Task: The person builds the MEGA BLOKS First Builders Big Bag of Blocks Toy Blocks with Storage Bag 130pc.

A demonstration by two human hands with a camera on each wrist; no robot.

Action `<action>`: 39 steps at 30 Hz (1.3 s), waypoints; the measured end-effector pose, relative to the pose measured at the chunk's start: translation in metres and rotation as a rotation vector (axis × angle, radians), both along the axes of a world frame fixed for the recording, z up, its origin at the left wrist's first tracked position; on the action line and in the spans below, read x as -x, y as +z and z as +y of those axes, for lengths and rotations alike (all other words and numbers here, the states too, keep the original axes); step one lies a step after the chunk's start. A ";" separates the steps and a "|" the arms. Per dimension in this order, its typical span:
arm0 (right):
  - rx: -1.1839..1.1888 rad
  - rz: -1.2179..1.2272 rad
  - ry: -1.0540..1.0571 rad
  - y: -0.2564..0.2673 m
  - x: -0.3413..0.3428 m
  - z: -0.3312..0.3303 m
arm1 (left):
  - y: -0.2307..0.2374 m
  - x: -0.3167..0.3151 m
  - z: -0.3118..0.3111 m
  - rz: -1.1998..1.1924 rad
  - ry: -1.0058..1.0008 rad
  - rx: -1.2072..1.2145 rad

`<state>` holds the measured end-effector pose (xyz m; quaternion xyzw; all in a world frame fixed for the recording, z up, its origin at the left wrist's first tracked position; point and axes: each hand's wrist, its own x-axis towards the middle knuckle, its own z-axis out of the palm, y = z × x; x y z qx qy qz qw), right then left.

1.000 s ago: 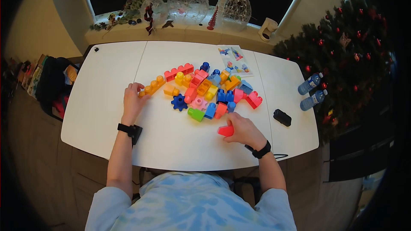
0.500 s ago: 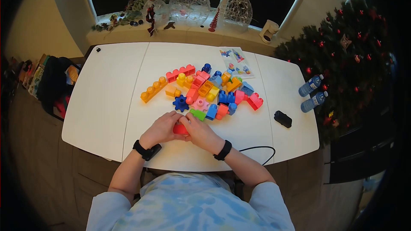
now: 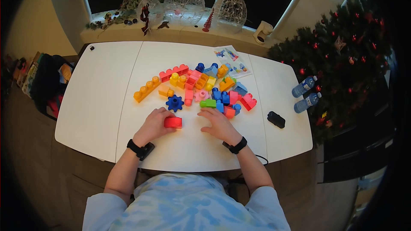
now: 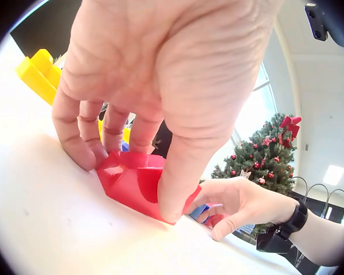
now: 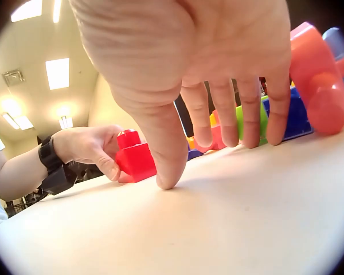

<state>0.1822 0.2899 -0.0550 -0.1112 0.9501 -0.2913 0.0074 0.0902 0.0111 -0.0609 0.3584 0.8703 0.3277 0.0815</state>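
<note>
While the left grip [image 3: 150,126] pinches a red toy building block [image 3: 173,122] between thumb and fingers on the white bench [image 3: 94,102], the right grip [image 3: 220,126] sits at that block's 3 o'clock, thumb and fingers spread well apart, holding nothing. In the head view, a dark blue gear-shaped block [image 3: 174,102] lies at 12 o'clock from the red one, an orange four-stud block [image 3: 147,89] at 11. A green block [image 3: 208,103] is at 11 o'clock from the right grip, just beside it.
</note>
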 end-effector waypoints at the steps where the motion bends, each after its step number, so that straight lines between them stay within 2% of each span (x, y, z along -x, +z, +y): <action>1: 0.020 -0.003 0.004 0.000 0.000 0.004 | -0.001 0.001 -0.001 -0.001 0.003 -0.003; 8: 0.111 -0.102 -0.027 0.025 -0.006 0.038 | -0.003 0.003 -0.005 -0.087 0.023 -0.033; 10: 0.578 -0.263 -0.184 0.031 -0.006 0.060 | -0.004 0.003 -0.005 -0.112 0.045 -0.051; 11: 0.606 -0.250 -0.311 0.046 -0.006 0.066 | -0.007 0.004 -0.005 -0.091 0.042 -0.033; 12: 0.577 -0.267 -0.305 0.050 -0.003 0.079 | -0.008 0.004 -0.005 -0.072 0.039 -0.015; 14: 0.551 0.026 -0.618 0.046 0.003 0.109 | -0.008 0.003 -0.006 -0.110 0.056 -0.040; 15: 0.527 0.016 -0.611 0.042 0.005 0.122 | -0.009 0.003 -0.006 -0.088 0.048 -0.036; 17: 0.001 0.213 -0.622 0.027 0.009 0.149 | -0.010 0.003 -0.004 -0.069 0.049 -0.020; 18: -0.015 0.208 -0.610 0.019 0.011 0.159 | -0.009 0.003 -0.004 -0.079 0.059 -0.035; 20: -0.153 0.032 -0.672 0.000 0.014 0.177 | -0.008 0.003 -0.005 -0.097 0.049 -0.006; 22: -0.156 0.015 -0.662 -0.013 0.020 0.189 | -0.010 0.002 -0.005 -0.089 0.061 -0.036; 24: 0.099 -0.130 -0.730 -0.010 0.021 0.189 | -0.011 0.002 -0.006 -0.084 0.070 -0.058; 28: 0.124 -0.166 -0.703 -0.004 0.020 0.184 | -0.009 0.002 -0.006 -0.080 0.055 -0.046; 30: -0.188 -0.063 -0.750 0.004 0.016 0.177 | -0.011 0.001 -0.006 -0.081 0.055 -0.053; 31: -0.188 -0.066 -0.747 0.014 0.013 0.170 | -0.014 0.001 -0.005 -0.088 0.050 -0.088; 33: -0.030 0.247 -0.820 0.040 0.010 0.147 | -0.014 0.003 -0.007 -0.091 0.058 -0.111; 34: 0.054 0.343 -0.751 0.053 0.011 0.130 | -0.012 0.003 -0.007 -0.097 0.049 -0.099; 36: 0.205 0.323 -0.526 0.078 0.011 0.082 | -0.011 0.002 -0.006 -0.104 0.029 -0.073; 39: 0.180 0.148 -0.188 0.068 0.013 0.012 | -0.010 0.003 -0.004 -0.089 0.027 -0.074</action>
